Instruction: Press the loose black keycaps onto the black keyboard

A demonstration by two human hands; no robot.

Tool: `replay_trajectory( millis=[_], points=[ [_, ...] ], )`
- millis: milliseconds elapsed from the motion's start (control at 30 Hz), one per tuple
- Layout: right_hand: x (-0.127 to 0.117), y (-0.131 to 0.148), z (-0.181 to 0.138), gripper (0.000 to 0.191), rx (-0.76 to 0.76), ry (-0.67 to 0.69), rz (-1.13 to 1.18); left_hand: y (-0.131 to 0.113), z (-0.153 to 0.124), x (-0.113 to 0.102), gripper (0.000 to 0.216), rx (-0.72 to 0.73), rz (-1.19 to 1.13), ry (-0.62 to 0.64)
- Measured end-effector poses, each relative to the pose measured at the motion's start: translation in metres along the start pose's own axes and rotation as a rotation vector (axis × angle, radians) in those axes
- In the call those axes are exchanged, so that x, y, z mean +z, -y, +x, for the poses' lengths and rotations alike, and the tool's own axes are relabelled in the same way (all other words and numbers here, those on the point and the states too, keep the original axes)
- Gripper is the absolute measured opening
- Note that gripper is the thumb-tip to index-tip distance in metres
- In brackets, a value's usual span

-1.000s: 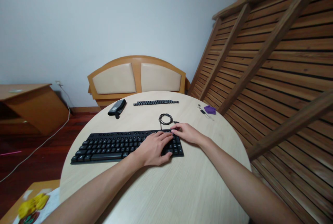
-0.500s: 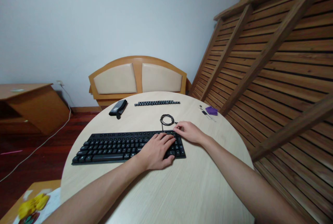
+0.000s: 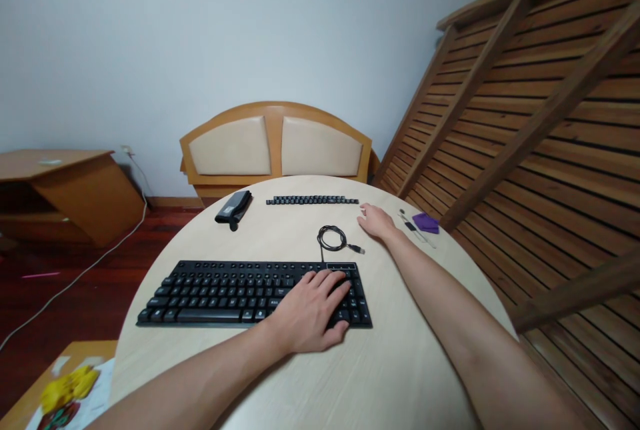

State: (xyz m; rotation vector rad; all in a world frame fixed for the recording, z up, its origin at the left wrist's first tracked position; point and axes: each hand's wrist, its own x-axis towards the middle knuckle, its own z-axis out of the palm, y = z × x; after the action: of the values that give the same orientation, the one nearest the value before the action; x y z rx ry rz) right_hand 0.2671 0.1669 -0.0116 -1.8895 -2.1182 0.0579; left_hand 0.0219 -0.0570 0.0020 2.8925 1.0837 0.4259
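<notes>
A black keyboard point(image 3: 215, 293) lies across the near part of the round table. My left hand point(image 3: 313, 310) rests flat over its right part, fingers spread, hiding some keys there. Past the keyboard, my right hand point(image 3: 377, 221) reaches toward the right end of a row of loose black keycaps point(image 3: 315, 200). Its thumb and index finger look apart, with nothing visible between them. Between that hand and the keyboard lies the coiled black USB cable point(image 3: 333, 238), its plug pointing right.
A dark folded pouch point(image 3: 233, 208) sits at the table's far left. Near the right edge are a purple cloth point(image 3: 426, 223) and a thin wire tool point(image 3: 411, 227). Wooden slats point(image 3: 545, 150) lean close on the right; a padded headboard point(image 3: 227, 147) stands behind the table.
My right hand has left the keyboard's upper right corner and moved away from me to the keycap row. My left hand stays on the keyboard. The view has shifted slightly.
</notes>
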Motion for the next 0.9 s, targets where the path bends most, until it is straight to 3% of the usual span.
replay_trajectory(
  millis=[267,433,700,900],
  points=[
    [0.014,-0.007,0.05,0.056,0.055,0.034,-0.086,0.002,0.001,0.0,0.063,-0.026,-0.025,0.03],
    [0.02,-0.011,0.057,0.046,0.053,0.007,-0.105,0.001,0.002,-0.001,0.063,-0.03,-0.032,0.035],
    [0.013,-0.01,0.008,0.031,0.008,-0.085,-0.084,0.002,0.002,0.002,0.062,-0.02,-0.01,-0.001],
    [-0.004,-0.002,-0.037,0.028,-0.053,-0.057,-0.076,0.001,0.001,0.003,0.06,-0.002,0.012,-0.036]
  ],
)
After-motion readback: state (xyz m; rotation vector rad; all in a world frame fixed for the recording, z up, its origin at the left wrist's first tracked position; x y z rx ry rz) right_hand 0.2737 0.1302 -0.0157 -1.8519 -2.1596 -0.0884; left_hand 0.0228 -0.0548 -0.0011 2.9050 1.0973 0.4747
